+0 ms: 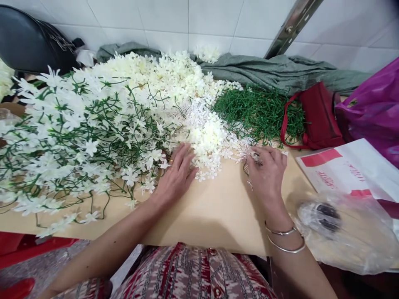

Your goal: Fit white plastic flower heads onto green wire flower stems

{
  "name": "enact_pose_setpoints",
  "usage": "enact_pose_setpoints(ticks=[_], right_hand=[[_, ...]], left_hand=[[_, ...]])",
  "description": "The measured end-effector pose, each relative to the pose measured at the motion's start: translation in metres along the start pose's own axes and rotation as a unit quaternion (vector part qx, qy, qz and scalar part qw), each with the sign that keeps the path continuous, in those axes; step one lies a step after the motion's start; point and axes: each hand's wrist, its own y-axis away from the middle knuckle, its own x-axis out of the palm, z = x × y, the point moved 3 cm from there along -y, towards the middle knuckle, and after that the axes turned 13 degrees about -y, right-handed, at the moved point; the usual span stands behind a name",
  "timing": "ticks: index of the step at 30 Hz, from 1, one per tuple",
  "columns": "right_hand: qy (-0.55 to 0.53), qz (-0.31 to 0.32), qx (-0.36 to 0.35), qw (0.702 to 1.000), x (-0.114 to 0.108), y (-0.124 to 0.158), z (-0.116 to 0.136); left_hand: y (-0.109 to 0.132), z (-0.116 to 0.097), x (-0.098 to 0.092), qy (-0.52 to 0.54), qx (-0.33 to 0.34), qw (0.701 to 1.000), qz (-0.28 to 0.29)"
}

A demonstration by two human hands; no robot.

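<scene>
Head: dark object (328,216) in bag (358,241) near right hand (268,172)

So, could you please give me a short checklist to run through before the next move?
1. Left hand beside the stemmed white flowers: ok.
2. Right hand gripping some of the white strands: cannot tell, its fingers hide the grip.
3. Green stems heaped beyond the right hand: ok.
4. Loose white blossoms within reach of both hands: likely ok.
5. Red pouch apart from the green stems: not ok, its strap lies against them.
</scene>
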Motion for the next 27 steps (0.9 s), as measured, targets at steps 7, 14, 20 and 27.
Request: enact_pose_setpoints(ticks=[7, 14, 20, 27], right_hand=[[-0.158, 0.031, 0.139, 0.977, 0.008, 0.001, -0.006], [-0.337, 0.000, 0.232, 0.912, 0.010, 0.000, 0.007], [-0.367, -0.043, 0.228, 0.901, 0.002, -0.002, 0.005], [-0.382, -0.004, 0.219, 0.898, 0.002, 0.005, 0.012]], left_hand=[[0.005, -0.014, -0.003, 0.003, 0.061, 0.997, -0.040], [0.003, -0.009, -0.015, -0.047, 0.026, 0.993, -0.108], [0.000, -0.001, -0.041, -0.068, 0.006, 0.995, -0.074], [-0.006, -0.005, -0.106, -0.040, 0.040, 0.998, 0.034]])
